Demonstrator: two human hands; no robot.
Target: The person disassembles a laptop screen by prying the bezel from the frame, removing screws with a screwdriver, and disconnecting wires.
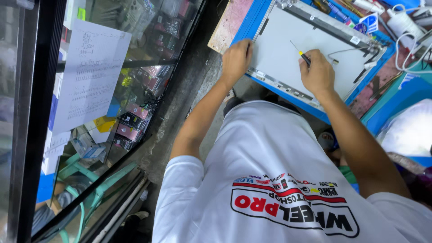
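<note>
White panel [306, 45] is pinned at its near corner under the left hand [236, 58]; a screwdriver [300, 53], tip on the panel, is grasped in the right hand [317, 74].

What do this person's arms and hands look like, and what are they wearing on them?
Both arms are bare from above the elbow down. The left hand and the right hand wear no gloves, and no ring, watch or bracelet shows on either. The only clothing on the arms is the short sleeves of a white T-shirt, which carries a red, black and white printed logo across it.
</note>
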